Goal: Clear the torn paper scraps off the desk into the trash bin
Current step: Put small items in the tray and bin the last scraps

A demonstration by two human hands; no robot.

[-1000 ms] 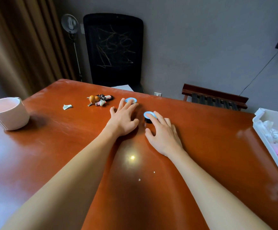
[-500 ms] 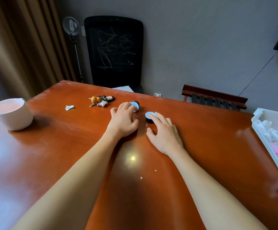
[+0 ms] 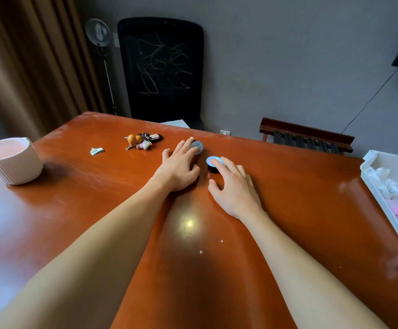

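Risk: torn white paper scrap [image 3: 96, 151] lies upper left, well apart from the hands. Left hand [image 3: 180, 167] and right hand [image 3: 236, 186] rest with fingers relaxed, each touching a blue-topped black round puck [image 3: 213, 161], gripping nothing; a hasty sweep could flick the scrap floorward.

No legible text, faint marks on blue disc top [image 3: 213, 161] under fingertips of right hand [image 3: 235, 188] unreadable, second blue disc [image 3: 197, 146] at left hand [image 3: 179, 167] blurred, scribbles on chair back [image 3: 162, 67] beyond hands not letters
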